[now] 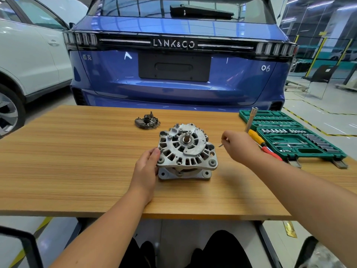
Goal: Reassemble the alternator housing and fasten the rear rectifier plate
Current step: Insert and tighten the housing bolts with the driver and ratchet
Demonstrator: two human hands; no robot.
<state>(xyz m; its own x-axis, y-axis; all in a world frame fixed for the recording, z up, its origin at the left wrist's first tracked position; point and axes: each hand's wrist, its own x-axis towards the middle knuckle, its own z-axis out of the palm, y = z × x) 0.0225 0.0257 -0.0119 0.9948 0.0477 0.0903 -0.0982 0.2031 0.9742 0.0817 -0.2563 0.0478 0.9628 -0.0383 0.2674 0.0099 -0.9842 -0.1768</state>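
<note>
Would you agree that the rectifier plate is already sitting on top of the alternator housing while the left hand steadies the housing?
Not quite. The head view shows the rectifier plate lying apart on the wooden table, behind the alternator housing, not on top of it. The left hand does steady the housing.

Workshop bay with parked cars

Rectangular wood-grain laminate counter in front; behind it glossy blue SUV tail, beside a white car at left; pale grey polished floor with yellow-black striped lines; glass partitions at right under bright overhead lighting.
</note>
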